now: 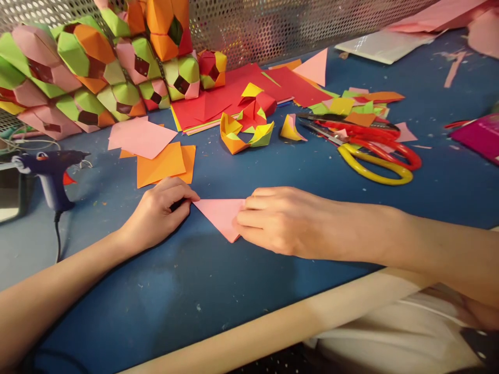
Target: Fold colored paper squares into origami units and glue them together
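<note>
A pink sheet of paper [222,214], folded into a triangle, lies on the blue table with its long edge away from me. At its left corner, the thumb and forefinger of my left hand [161,208] are pinched together on the tip. My right hand [276,221] covers the right part of the triangle, its fingers bent and pressed on the paper. Just beyond my left hand are orange paper squares [161,165] and pink paper pieces [146,136]. Farther off stands a partly joined red, yellow and orange paper ring [234,143], with a small folded piece [291,129] beside it.
Folded paper balls [88,101] are stacked against a perforated metal panel [249,34]. A glue gun [52,171] with a cord stands at left. Scissors with red handles [405,153] and yellow handles [374,169] lie at right by paper scraps [358,106]. Red sheets [218,98] lie behind.
</note>
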The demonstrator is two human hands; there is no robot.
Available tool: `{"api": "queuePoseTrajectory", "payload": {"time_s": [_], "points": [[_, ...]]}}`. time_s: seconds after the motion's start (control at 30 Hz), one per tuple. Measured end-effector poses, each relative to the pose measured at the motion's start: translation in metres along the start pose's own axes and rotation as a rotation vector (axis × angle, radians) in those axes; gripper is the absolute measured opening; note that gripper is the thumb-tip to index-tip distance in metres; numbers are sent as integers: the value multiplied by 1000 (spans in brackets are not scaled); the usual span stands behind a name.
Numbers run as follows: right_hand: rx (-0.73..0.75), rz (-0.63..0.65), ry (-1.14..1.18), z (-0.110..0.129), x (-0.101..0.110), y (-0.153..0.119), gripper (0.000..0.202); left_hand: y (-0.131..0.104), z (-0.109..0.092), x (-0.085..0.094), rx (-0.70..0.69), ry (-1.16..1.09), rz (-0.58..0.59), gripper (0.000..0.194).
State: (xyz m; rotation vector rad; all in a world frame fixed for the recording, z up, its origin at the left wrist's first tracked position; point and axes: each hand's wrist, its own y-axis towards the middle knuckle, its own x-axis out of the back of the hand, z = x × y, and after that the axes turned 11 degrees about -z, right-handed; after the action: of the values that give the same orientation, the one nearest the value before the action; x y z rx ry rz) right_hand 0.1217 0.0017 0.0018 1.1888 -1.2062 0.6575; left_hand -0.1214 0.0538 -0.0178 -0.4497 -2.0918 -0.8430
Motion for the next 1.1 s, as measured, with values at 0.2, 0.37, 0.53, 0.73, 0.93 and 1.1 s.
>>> {"api": "queuePoseTrajectory", "payload": {"time_s": [0.2,0.37,0.53,0.73,0.93,1.1], "points": [[23,6,-112,8,0,1,30,0,-1,0,2,26,-14,18],[27,-14,-140,11,-4,0,26,-1,-2,-1,7,66,-35,17],[8,8,-145,11,-6,-2,21,0,-2,-1,38,97,-40,17],[0,86,-123,10,-4,-5,17,-5,-14,6,98,125,-138,17],[-8,103,-138,14,-1,-6,16,-29,-49,-2,-313,164,10,17],[-18,37,-187,20,-7,-6,13,-41,-59,-10,-334,297,56,34]]}}
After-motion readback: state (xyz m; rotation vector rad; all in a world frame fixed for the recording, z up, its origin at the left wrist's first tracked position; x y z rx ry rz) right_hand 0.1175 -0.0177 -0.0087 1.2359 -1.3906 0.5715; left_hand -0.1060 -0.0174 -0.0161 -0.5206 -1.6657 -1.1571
